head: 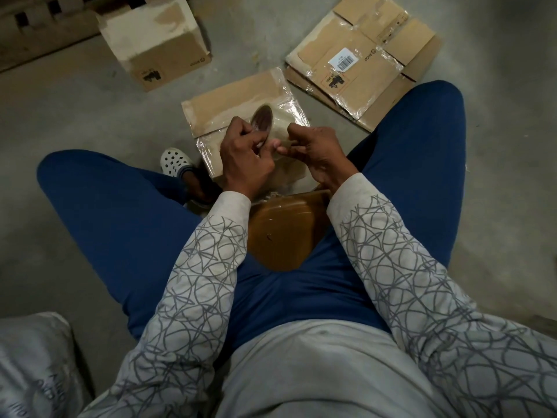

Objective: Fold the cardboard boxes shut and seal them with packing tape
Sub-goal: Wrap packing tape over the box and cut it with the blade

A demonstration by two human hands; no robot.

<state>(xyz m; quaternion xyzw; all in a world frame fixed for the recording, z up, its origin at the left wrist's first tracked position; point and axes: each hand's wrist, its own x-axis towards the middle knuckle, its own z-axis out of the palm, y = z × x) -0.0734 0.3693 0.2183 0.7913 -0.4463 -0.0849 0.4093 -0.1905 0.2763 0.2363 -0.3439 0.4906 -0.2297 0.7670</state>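
I sit on the floor with a cardboard box (241,98) between my knees, its top shiny with clear tape. My left hand (244,155) grips a roll of packing tape (268,122) above the box. My right hand (313,149) pinches at the roll's outer edge, fingertips close to my left thumb. Whether a loose tape end is between the fingers I cannot tell. A brown taped box face (280,233) lies in my lap below my wrists.
A closed box (156,40) stands on the concrete floor at the back left. Flattened taped boxes (361,55) with a barcode label lie at the back right. A grey sack (33,363) is at the lower left. My white perforated shoe (174,161) is left of the box.
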